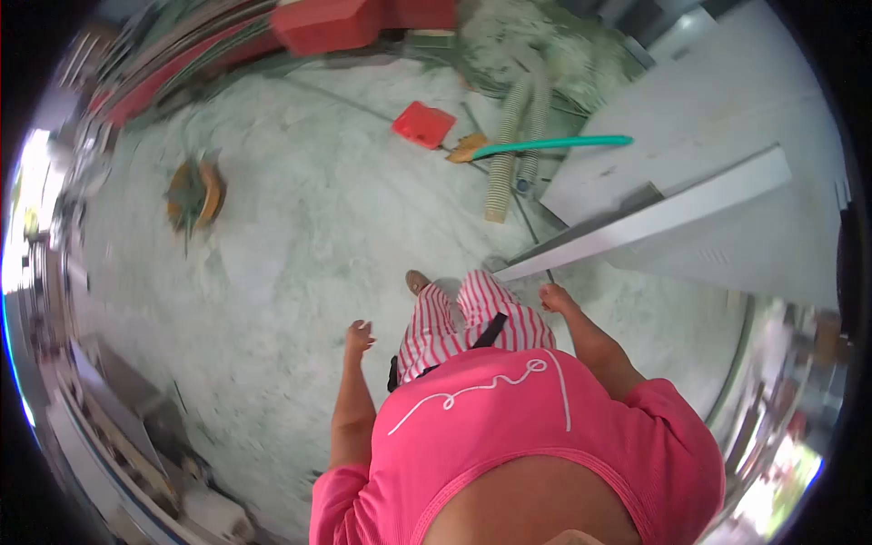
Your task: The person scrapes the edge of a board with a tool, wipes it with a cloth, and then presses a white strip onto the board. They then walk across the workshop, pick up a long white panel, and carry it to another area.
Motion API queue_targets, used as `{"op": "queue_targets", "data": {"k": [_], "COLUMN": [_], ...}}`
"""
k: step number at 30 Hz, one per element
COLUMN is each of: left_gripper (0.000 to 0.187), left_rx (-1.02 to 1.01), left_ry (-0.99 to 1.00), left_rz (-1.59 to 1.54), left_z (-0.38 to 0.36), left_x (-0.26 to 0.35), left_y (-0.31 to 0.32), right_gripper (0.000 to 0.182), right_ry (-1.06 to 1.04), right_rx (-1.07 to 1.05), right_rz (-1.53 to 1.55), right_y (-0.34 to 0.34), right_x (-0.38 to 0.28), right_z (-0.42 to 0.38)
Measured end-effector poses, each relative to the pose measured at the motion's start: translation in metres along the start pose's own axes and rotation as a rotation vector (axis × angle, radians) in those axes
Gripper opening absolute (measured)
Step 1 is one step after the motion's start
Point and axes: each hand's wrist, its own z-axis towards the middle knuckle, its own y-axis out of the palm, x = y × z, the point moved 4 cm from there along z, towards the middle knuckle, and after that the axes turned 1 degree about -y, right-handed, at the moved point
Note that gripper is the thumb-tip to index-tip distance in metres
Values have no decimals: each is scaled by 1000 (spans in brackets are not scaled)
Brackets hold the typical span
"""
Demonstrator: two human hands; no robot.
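My left hand hangs over the floor beside my striped trousers, its fingers loosely bent and somewhat apart, with nothing visible in it. On the other side of my legs, my right hand has its fingers curled in, and no object shows in it. Nearest to that hand is the low end of a long pale metal beam, which slants up to the right; the hand looks apart from it. A thin dark line, perhaps a cable, runs across the floor and passes close to the right hand.
Ahead lie a red dustpan, a broom with a green handle and ribbed hoses. Large grey panels stand at the right. An orange-brown round object sits on the floor at left. Red machinery lines the far side.
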Motion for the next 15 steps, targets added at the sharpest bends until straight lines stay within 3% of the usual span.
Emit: {"op": "queue_targets", "data": {"k": [3,6,11,13,14,15], "left_gripper": [47,46,40,38,37,37], "left_rx": [25,65,-148,-306,-271,-235], "left_ry": [40,58,98,169,131,80], "left_rz": [190,266,240,265,329,401], "left_z": [54,96,161,185,190,186], "left_x": [82,166,283,313,335,353], "left_y": [-44,-42,19,47,71,86], "right_gripper": [26,31,31,27,24,25], "right_ry": [41,-87,-66,-139,-166,-157], "right_rx": [90,140,99,210,314,275], "right_rz": [278,355,463,452,484,388], "right_y": [2,-17,-35,-43,-52,-61], "right_x": [-37,-87,-134,-143,-141,-137], "right_z": [-7,10,84,118,139,160]}}
